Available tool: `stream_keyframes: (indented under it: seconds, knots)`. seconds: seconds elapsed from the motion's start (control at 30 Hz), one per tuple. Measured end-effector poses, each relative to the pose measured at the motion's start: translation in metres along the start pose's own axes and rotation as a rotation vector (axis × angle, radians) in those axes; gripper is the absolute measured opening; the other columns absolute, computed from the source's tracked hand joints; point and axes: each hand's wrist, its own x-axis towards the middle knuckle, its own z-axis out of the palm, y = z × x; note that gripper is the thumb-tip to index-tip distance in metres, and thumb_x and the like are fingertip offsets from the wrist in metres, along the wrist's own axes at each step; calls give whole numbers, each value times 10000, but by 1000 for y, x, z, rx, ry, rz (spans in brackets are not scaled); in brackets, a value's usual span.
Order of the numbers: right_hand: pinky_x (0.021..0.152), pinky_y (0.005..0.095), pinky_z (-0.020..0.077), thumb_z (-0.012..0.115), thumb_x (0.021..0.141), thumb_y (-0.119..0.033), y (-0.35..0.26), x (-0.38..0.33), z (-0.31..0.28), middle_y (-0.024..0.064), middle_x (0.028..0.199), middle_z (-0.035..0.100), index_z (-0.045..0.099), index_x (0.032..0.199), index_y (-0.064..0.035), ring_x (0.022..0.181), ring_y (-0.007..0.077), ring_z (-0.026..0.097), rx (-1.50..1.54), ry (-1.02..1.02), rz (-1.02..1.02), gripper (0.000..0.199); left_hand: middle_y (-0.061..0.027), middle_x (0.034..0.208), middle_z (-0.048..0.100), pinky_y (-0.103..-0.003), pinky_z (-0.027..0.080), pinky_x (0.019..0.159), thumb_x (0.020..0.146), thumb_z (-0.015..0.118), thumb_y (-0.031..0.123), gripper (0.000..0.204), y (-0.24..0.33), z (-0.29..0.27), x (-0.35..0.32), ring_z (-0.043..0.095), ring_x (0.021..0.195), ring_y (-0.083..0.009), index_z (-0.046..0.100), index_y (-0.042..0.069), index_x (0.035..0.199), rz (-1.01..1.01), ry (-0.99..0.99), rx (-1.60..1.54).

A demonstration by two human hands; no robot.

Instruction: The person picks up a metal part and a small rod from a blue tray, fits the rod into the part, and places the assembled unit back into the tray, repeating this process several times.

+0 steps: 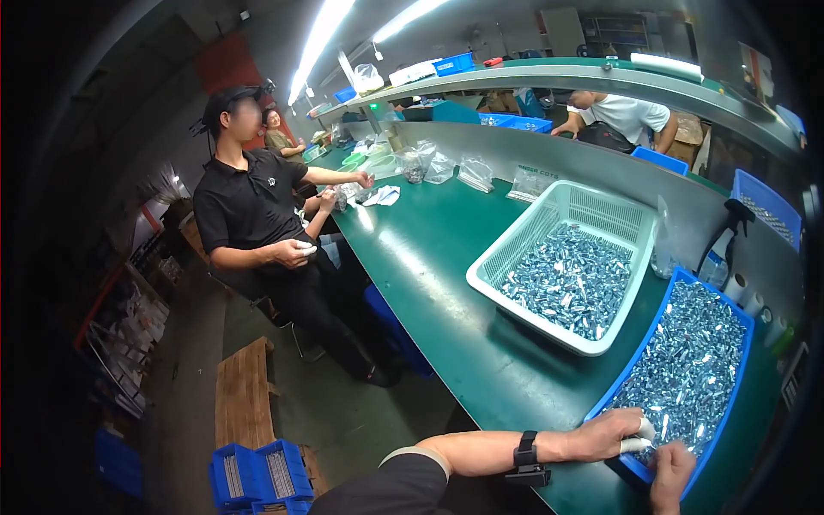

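My left hand (596, 436), with white finger cots on its thumb and a finger, is over the near end of a blue bin (749, 330). Its fingertips come together in a pinch, and whatever is between them is too small to make out. Close beside it, my right hand (673, 474) is closed with its fingers curled at the bin's near edge; what it holds is hidden. Small shiny metal pieces (687, 360) fill the bin. Beyond my left forearm stands a pale green plastic basket (485, 273), holding many similar metal pieces (571, 279).
Both containers stand on a long green workbench (412, 257). A spray bottle (719, 249) is behind the bin. Clear plastic bags (475, 172) line the bench's back. A person in black (257, 202) is by the bench's left edge. Blue bins (262, 474) are low at left.
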Motion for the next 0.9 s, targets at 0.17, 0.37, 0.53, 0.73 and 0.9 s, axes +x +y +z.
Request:
stream_keyframes:
  seconds: [0.17,0.37,0.53,0.73,0.9]
  knots:
    - [718,302,518,656,1006,-82,-29,-7,0,72,845,688,702,1030,3,758,145,614,-147,38,-74,99,-136,951,611,-436,493,819,932,714,100,164,4,0,0,616,933,-350,667,29,1072,-48,-9,-59]
    - [718,291,506,644,1004,-56,-35,-4,-1,67,861,680,695,1011,6,773,138,604,-144,-9,-139,80,-132,968,595,-422,488,812,930,722,88,213,-1,1,-2,608,923,-336,644,22,1117,-29,-26,-52]
    - [674,299,477,608,1016,-67,-28,-4,-5,68,823,656,676,958,8,719,147,569,-139,-71,-112,117,-131,971,588,-423,485,813,936,718,108,216,-2,1,-2,604,928,-337,642,28,1122,-16,-31,-52]
    - [705,287,493,637,1006,-62,-35,-4,-2,63,848,659,686,975,11,758,134,584,-182,-58,-87,94,-132,972,584,-426,482,810,934,714,106,219,-1,-1,-1,602,928,-341,641,29,1126,-14,-33,-48]
    - [754,291,518,682,976,-36,-31,-7,2,82,900,686,697,1037,16,801,152,618,-68,20,-36,81,-133,960,584,-423,483,804,931,717,99,213,1,-1,-1,603,916,-339,646,27,1120,-27,-35,-58]
